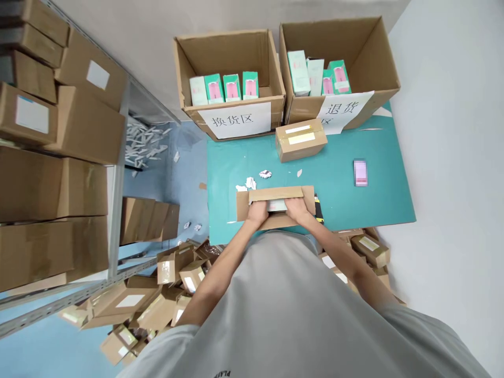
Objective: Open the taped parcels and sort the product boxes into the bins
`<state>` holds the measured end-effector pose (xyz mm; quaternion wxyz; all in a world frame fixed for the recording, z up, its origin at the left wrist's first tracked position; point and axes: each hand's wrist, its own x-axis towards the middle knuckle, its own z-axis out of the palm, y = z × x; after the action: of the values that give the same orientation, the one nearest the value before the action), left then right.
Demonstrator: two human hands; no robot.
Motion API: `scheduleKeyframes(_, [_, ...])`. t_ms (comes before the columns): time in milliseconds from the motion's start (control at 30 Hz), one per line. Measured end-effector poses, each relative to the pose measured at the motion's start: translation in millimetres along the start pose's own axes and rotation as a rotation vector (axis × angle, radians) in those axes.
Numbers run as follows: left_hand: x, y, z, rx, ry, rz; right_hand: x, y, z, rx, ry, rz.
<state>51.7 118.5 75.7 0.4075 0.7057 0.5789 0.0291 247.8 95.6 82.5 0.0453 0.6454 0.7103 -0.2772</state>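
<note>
1. Hands reach into an open carton (241,206) by the tabletop's (384,199) near edge: left hand (258,212) towards its left end, right hand (296,209) towards its right. Fingers are hidden; whether they're clamped, I can't tell.
2. White box (276,205) lies inside, long axis left to right, like the carton's; which end is its top is unclear.
3. Step in hand looks like handling that box; moving it would call for even, two-ended support, clear of the flaps.
4. Farther off sits a taped carton (298,152).

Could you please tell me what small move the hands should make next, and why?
Probably grip the pale box near its ends and ease it upward: it lies inside the open carton, with the left hand and right hand reaching in at either end.
</note>
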Motion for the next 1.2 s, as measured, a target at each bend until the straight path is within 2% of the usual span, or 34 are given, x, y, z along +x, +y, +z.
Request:
scheduleKeyframes(67, [-20, -3, -17.7, 0.03, 0.015, 0.014, -19, 8, -13, 0.013, 0.043, -0.057])
scheduleKeyframes(133, [-41, -7, -37.4, 0.031, 0.058, 0.04, -37, 14, -29, 0.098, 0.147, -0.139])
scheduleKeyframes(200, [-58, -10, -54.4, -0.068, 0.121, 0.065, -50, 17, -48, 0.261, 0.27, -0.19])
scheduleKeyframes(267, [-67, -11, -64.8, -0.278, 0.161, 0.058, -54, 14, -69, 0.458, 0.35, -0.197])
scheduleKeyframes(333, [-69, -7, -67.0, -0.583, 0.155, 0.023, -47, 5, -91, 0.639, 0.4, -0.216])
scheduleKeyframes(433, [-66, 8, -60.4, -1.009, 0.158, -0.073, -21, -15, -121, 0.812, 0.49, -0.25])
scheduleKeyframes(500, [-65, 22, -55.5, -1.126, 0.249, -0.095, 2, -28, -137, 0.879, 0.545, -0.25])
scheduleKeyframes(600, [-70, 37, -53.2, -1.117, 0.404, -0.02, 29, -46, -149, 0.945, 0.602, -0.23])
scheduleKeyframes(733, [-87, 37, -52.5, -1.089, 0.449, 0.035, 39, -66, -147, 0.972, 0.679, -0.214])
scheduleKeyframes(833, [-99, 21, -54.2, -1.135, 0.439, -0.028, 26, -75, -139, 0.995, 0.684, -0.182])
scheduleKeyframes(900, [-101, 5, -63.5, -1.121, 0.466, -0.086, 12, -77, -133, 1.026, 0.652, -0.155])
scheduleKeyframes(967, [-93, -11, -82.8, -1.054, 0.532, -0.11, -2, -75, -126, 1.046, 0.629, -0.129])
scheduleKeyframes(1067, [-66, -26, -126.9, -0.912, 0.641, -0.054, -17, -75, -110, 1.096, 0.604, -0.114])
scheduleKeyframes(1200, [-26, -17, -188.6, -0.775, 0.702, 0.067, -18, -86, -77, 1.302, 0.551, -0.1])
